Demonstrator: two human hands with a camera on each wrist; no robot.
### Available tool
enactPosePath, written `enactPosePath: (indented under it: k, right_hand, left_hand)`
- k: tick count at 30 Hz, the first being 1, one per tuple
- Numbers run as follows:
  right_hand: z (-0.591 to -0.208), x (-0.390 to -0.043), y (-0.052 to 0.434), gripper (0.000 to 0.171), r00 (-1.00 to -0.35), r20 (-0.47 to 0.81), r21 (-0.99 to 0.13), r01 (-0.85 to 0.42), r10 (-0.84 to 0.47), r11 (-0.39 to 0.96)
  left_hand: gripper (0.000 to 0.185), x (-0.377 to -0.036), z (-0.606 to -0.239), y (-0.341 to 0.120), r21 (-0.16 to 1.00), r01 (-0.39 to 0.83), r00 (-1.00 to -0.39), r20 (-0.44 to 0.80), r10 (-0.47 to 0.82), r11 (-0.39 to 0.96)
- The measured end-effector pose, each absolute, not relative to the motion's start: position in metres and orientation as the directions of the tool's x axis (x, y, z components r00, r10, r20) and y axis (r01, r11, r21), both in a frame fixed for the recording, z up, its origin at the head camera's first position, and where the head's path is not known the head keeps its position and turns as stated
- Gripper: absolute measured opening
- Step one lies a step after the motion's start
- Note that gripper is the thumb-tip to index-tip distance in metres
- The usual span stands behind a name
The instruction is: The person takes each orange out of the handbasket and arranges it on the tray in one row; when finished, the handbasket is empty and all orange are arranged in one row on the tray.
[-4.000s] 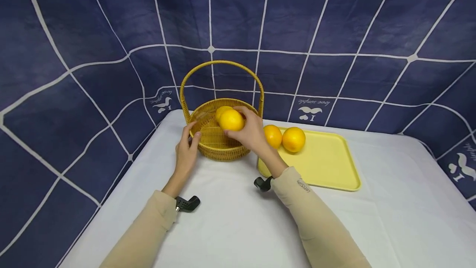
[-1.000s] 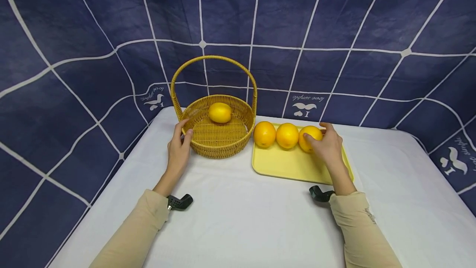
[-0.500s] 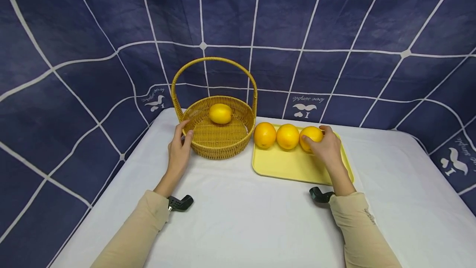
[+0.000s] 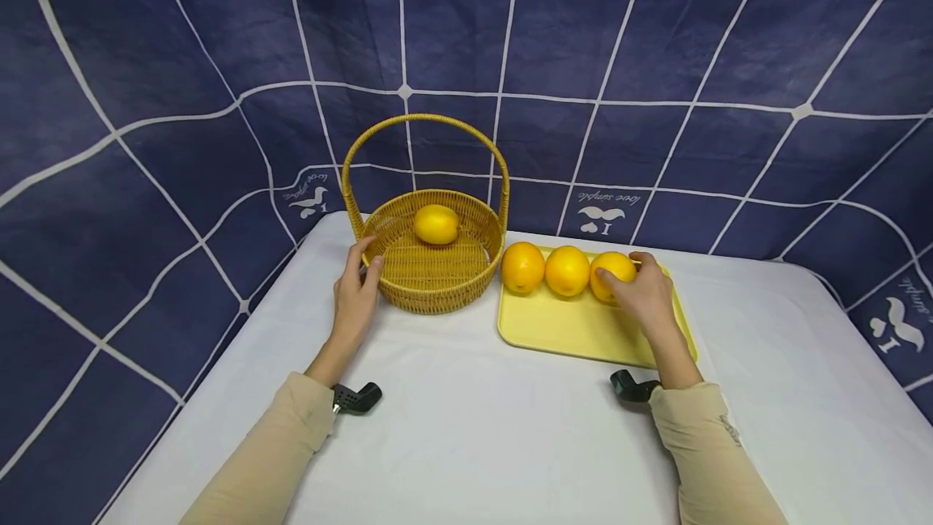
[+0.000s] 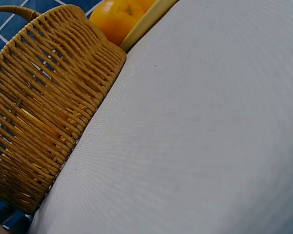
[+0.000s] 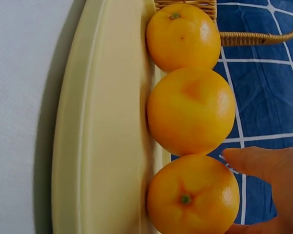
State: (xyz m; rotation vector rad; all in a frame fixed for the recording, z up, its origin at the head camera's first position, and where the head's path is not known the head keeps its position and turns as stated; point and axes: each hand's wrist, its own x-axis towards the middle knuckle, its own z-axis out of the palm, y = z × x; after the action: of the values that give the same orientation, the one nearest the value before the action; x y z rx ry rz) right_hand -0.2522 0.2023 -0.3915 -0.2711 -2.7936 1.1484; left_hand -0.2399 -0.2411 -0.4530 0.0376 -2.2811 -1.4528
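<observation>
Head view: a white-covered counter (image 4: 474, 444) is seen in the lower half of the frame, before a dark blue checked backdrop.
Left hand (image 4: 355, 302): laid against the outer left wall of the wicker basket (image 4: 430, 278), left of centre; its fingers are curved round the rim.
Basket contents: one orange (image 4: 436, 224) is held inside, towards the back.
Right hand (image 4: 641, 294): closed over the rightmost orange (image 4: 608, 268) on the yellow tray (image 4: 561, 326), right of centre.
Tray row: two more oranges are lined up to its left.
Left wrist view: the basket wall (image 5: 44, 107) fills the left of the frame; the grip itself cannot be told here.
Right wrist view: three oranges are stacked down the frame, and a finger (image 6: 256, 163) is touching the lowest one (image 6: 193, 195).
</observation>
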Motion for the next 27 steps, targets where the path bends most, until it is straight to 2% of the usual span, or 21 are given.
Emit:
enactPosePath:
  k: [16,27]
  right_hand:
    - [-0.372,-0.243,0.181,0.072,-0.948,0.227,-0.740,-0.019,0.224,0.672]
    - [-0.356,-0.233,0.134,0.058,-0.938,0.339,-0.738,-0.220,0.069,0.638]
  left_hand:
    - [0.045,-0.240,-0.455,-0.242,0.866,0.212,-0.903,0.350,-0.248,0.453]
    - [0.047,-0.242,-0.457,-0.243,0.861,0.225,-0.900,0.364,-0.242,0.456]
